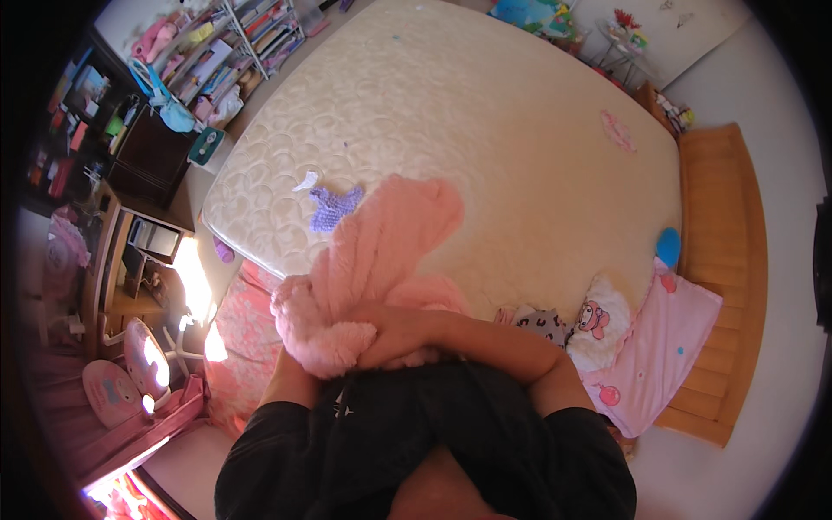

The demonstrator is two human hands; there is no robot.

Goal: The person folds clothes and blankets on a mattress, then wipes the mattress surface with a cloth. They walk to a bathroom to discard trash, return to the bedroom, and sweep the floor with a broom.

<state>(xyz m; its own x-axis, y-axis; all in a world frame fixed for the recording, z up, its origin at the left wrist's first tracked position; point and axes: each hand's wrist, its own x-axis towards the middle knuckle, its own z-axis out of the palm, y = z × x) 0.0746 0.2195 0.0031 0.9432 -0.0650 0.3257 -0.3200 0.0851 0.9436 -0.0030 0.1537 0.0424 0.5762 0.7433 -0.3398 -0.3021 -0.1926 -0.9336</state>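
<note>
A fluffy pink garment or blanket [390, 227] is bunched against my body, its upper part spreading onto the cream quilted mattress [520, 162]. My right hand [383, 328] grips its gathered lower folds. My left forearm goes under the pink bundle, and that hand is hidden by the fabric. A purple knitted piece [333, 207] lies on the mattress just beyond the bundle's left edge, beside a small white scrap [307, 181]. To the right of my arm are a grey patterned cloth [543, 324] and a white cushion with a cartoon figure [598, 315].
A wooden headboard [721, 260] bounds the mattress at the right, with a pink sheet [656, 351] and a blue round object [668, 246] near it. Red floral bedding [244, 344] is at the left. Beyond stand a wooden desk [110, 260], a chair [146, 364] and filled shelves [214, 58].
</note>
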